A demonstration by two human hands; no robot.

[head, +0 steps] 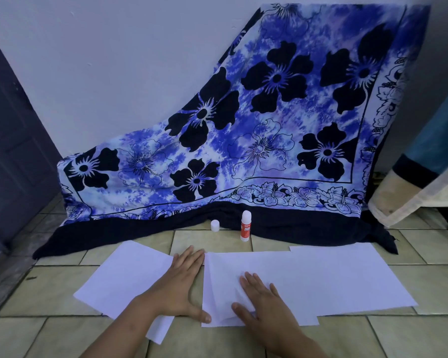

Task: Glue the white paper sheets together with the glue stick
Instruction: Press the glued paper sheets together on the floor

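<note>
- Pressing down flat with the left hand [177, 285], fingers straight, gripping nothing, across the right edge of the left sheet [124, 277] and the bare floor tile [62, 332] beside it.
- Same with the right hand [263, 303]: spread open, palm on the near-left part of the middle sheet [243, 264], right on visible creases. Could set those creases for good with wet glue underneath.
- Seemingly overlapped with the right sheet [347, 275]; cannot tell whether bonded. Could shear that joint by sliding the middle sheet now.
- Gap between left and middle sheets yet to close. Could skew the seam by dragging one side only.
- Standing upright and uncapped, well beyond the paper, by the floral cloth [243, 125]: the glue stick [245, 226], cap [215, 225] near it. Could dry out, or topple on a careless reach.
</note>
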